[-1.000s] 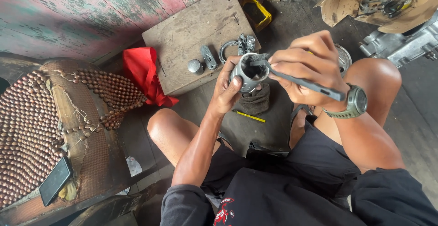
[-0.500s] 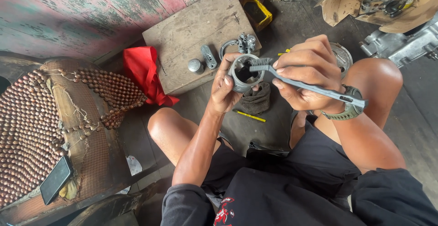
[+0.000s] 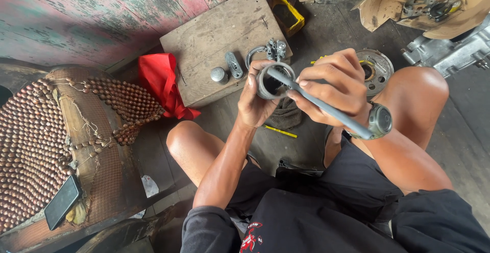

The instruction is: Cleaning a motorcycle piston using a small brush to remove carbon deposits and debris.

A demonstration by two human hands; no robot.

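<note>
My left hand (image 3: 253,104) grips a round grey metal cylinder part (image 3: 272,82), open end tilted up toward me. My right hand (image 3: 337,87) holds a long grey rod-shaped tool (image 3: 326,109) whose tip rests at the cylinder's rim. The tool's handle runs back past the watch (image 3: 380,121) on my right wrist. Both hands meet above my knees, over a dark cloth (image 3: 286,115) on the floor.
A wooden board (image 3: 204,43) ahead carries small metal parts (image 3: 227,69) and a ring clamp. A red cloth (image 3: 163,82) lies at its left. A round metal disc (image 3: 376,69), an engine casing (image 3: 449,54), a beaded seat cover (image 3: 41,135) with a phone (image 3: 62,202), and a yellow pencil (image 3: 279,131) surround me.
Both hands with the cylinder have lifted slightly off the dark cloth, and the cylinder's opening has turned more toward me. The tool's handle has swung lower along my right wrist.
</note>
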